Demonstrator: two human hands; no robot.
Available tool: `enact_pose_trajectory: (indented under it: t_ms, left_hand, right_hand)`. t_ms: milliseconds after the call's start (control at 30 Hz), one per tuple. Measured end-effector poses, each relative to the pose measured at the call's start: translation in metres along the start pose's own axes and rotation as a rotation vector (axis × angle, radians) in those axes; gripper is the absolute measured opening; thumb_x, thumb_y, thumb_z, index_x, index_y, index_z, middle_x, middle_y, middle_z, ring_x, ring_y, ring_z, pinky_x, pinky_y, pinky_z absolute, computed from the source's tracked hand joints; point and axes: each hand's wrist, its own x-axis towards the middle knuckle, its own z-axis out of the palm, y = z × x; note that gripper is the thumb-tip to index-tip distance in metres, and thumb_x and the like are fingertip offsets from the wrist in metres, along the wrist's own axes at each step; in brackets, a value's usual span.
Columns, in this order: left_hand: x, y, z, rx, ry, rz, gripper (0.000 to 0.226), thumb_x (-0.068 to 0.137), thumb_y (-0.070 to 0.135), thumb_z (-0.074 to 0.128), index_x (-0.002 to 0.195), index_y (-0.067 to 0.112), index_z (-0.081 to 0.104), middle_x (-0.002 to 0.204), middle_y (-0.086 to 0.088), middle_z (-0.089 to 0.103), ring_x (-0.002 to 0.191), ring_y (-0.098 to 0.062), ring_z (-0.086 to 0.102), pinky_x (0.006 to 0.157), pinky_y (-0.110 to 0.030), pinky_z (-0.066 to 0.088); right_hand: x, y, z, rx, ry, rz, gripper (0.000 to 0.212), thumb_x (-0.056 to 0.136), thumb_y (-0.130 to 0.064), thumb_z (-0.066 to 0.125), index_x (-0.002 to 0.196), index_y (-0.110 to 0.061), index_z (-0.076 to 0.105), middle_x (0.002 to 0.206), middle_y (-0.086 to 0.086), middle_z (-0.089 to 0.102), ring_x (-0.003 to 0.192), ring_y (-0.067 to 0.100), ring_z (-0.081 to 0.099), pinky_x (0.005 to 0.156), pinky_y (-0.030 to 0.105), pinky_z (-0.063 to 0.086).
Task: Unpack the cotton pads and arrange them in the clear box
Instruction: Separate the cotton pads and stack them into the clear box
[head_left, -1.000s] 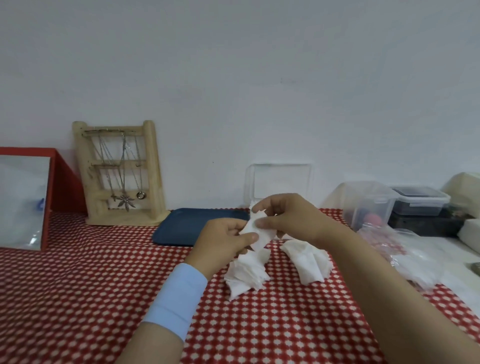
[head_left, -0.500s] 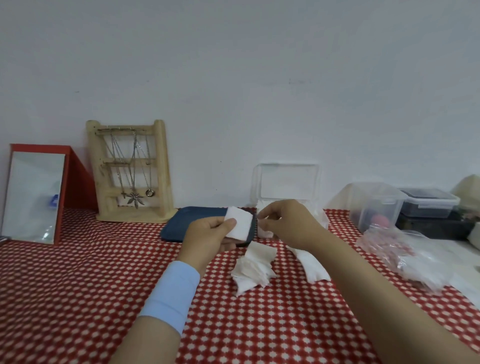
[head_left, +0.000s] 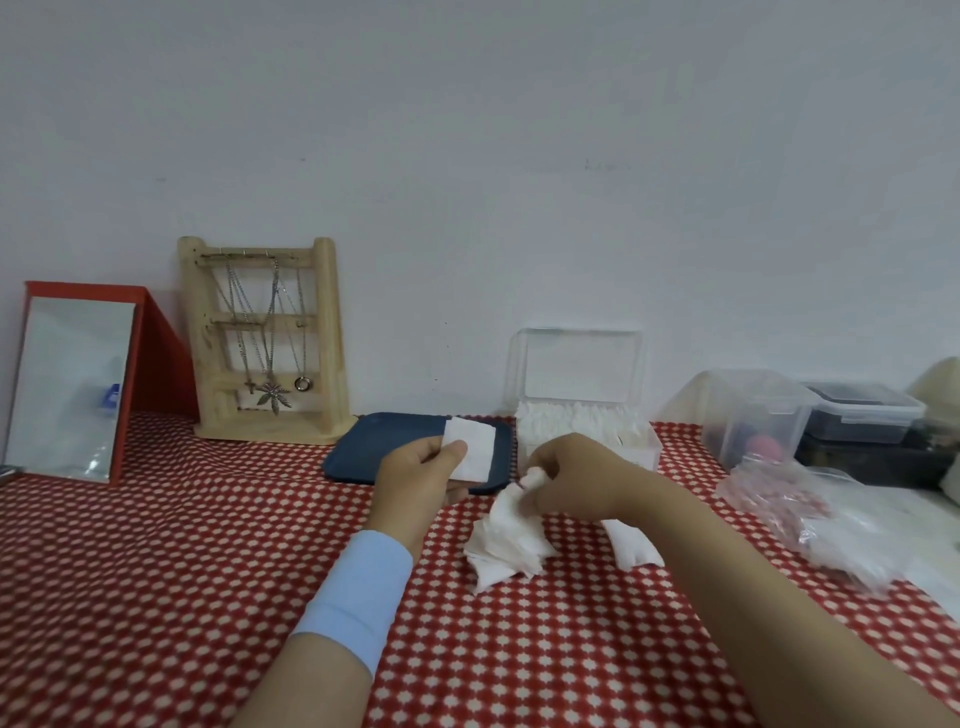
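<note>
The left hand (head_left: 415, 470), with a pale blue band on its wrist, is raised above the desk (head_left: 156, 571), which is covered in a red cloth with a white diamond pattern, and pinches a single square white cotton pad (head_left: 470, 449) between thumb and fingers so that the pad stands flat toward the camera. The right hand (head_left: 576, 480) is lowered just beside it, its fingers closed on the top of a loose heap of white cotton pads (head_left: 506, 545) that rests on the cloth in front of both hands. A second, smaller stack of white pads (head_left: 631, 545) lies on the cloth to the right of the heap, partly hidden behind the right forearm. Behind the hands, near the white wall, stands the clear plastic box (head_left: 584, 431) with its hinged lid propped upright; a row of white pads already fills it, standing on edge. A dark blue rectangular tray (head_left: 395, 444) lies flat to the left of the box, behind the held pad. Further left are a light wooden jewellery stand (head_left: 262, 343) hung with chains and pendants, and a red-framed mirror (head_left: 72, 384) leaning back. To the right lie a crumpled clear plastic bag (head_left: 810, 514), a clear lidded container (head_left: 753, 415) and a dark container with a clear lid (head_left: 862, 410).
</note>
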Motion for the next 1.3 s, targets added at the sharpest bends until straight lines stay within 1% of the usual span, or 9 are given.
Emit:
enact_pose_trajectory:
  t_ms: [100, 300, 467, 533, 733, 900, 1000, 1167, 1300]
  left_hand:
    - [-0.002, 0.0, 0.002, 0.003, -0.002, 0.004, 0.016, 0.1, 0.016, 0.063, 0.089, 0.025, 0.071, 0.095, 0.003, 0.077, 0.088, -0.015, 0.074, 0.06, -0.018, 0.056]
    - [-0.004, 0.002, 0.003, 0.022, 0.003, 0.025, 0.016, 0.1, 0.017, 0.062, 0.089, 0.025, 0.07, 0.098, 0.002, 0.075, 0.088, -0.015, 0.072, 0.063, -0.02, 0.057]
    - [-0.004, 0.002, 0.003, 0.067, 0.005, 0.047, 0.019, 0.101, 0.018, 0.061, 0.086, 0.025, 0.069, 0.098, 0.002, 0.074, 0.087, -0.015, 0.07, 0.064, -0.021, 0.058]
    - [-0.004, 0.002, 0.004, 0.072, 0.004, 0.052, 0.019, 0.101, 0.018, 0.06, 0.086, 0.025, 0.07, 0.098, 0.001, 0.074, 0.085, -0.016, 0.069, 0.062, -0.02, 0.057]
    - [-0.005, 0.004, 0.007, 0.141, 0.016, 0.09, 0.023, 0.101, 0.019, 0.059, 0.082, 0.029, 0.067, 0.097, 0.002, 0.073, 0.08, -0.016, 0.068, 0.063, -0.022, 0.057]
    - [-0.009, 0.007, 0.009, 0.145, 0.017, 0.072, 0.024, 0.101, 0.019, 0.058, 0.082, 0.03, 0.065, 0.093, 0.004, 0.072, 0.084, -0.016, 0.07, 0.053, -0.013, 0.053]
    - [-0.008, 0.007, 0.01, 0.044, -0.005, 0.017, 0.016, 0.1, 0.019, 0.061, 0.091, 0.019, 0.073, 0.094, -0.004, 0.077, 0.085, -0.02, 0.075, 0.059, -0.02, 0.057]
    - [-0.012, 0.01, 0.012, -0.199, -0.137, -0.087, 0.016, 0.1, 0.019, 0.064, 0.105, 0.008, 0.074, 0.097, -0.011, 0.079, 0.089, -0.025, 0.078, 0.069, -0.031, 0.063]
    - [-0.013, 0.01, 0.014, -0.151, -0.2, -0.036, 0.018, 0.093, 0.017, 0.072, 0.11, 0.01, 0.073, 0.101, -0.007, 0.08, 0.093, -0.021, 0.077, 0.076, -0.03, 0.062]
  right_hand:
    - [-0.005, 0.001, -0.011, 0.158, 0.007, -0.009, 0.015, 0.077, -0.022, 0.084, 0.086, -0.015, 0.074, 0.09, -0.004, 0.07, 0.081, 0.01, 0.063, 0.074, 0.023, 0.052]
    - [-0.009, 0.004, -0.024, 0.285, -0.005, 0.006, 0.016, 0.092, -0.029, 0.073, 0.107, -0.023, 0.075, 0.087, -0.006, 0.065, 0.072, 0.009, 0.059, 0.056, 0.016, 0.048]
    - [-0.011, 0.006, -0.023, 0.226, -0.126, 0.092, 0.027, 0.099, -0.017, 0.057, 0.122, -0.029, 0.067, 0.132, -0.004, 0.056, 0.114, 0.018, 0.058, 0.093, 0.037, 0.055]
    - [-0.012, 0.004, -0.026, 0.236, -0.131, 0.116, 0.035, 0.099, -0.015, 0.054, 0.13, -0.031, 0.06, 0.138, -0.004, 0.05, 0.12, 0.02, 0.051, 0.093, 0.033, 0.048]
    - [-0.013, -0.01, -0.032, 0.517, 0.022, 0.098, 0.039, 0.094, -0.001, 0.039, 0.112, -0.024, 0.066, 0.111, 0.007, 0.066, 0.091, 0.02, 0.055, 0.081, 0.033, 0.046]
    - [-0.012, -0.015, -0.022, 0.683, 0.056, -0.089, 0.044, 0.097, 0.001, 0.052, 0.132, -0.023, 0.06, 0.106, 0.001, 0.077, 0.11, 0.021, 0.068, 0.101, 0.038, 0.054]
    - [-0.008, -0.017, -0.013, 0.756, 0.03, -0.142, 0.046, 0.096, -0.001, 0.06, 0.138, -0.019, 0.057, 0.118, 0.002, 0.075, 0.112, 0.018, 0.07, 0.1, 0.037, 0.055]
    - [-0.006, -0.018, -0.003, 0.715, 0.098, -0.168, 0.031, 0.092, -0.004, 0.069, 0.119, -0.018, 0.074, 0.114, 0.0, 0.076, 0.104, 0.016, 0.072, 0.093, 0.038, 0.059]
    - [-0.003, -0.018, 0.002, 0.694, 0.203, -0.117, 0.044, 0.085, -0.006, 0.078, 0.126, -0.02, 0.069, 0.11, 0.006, 0.072, 0.099, 0.023, 0.073, 0.091, 0.04, 0.06]
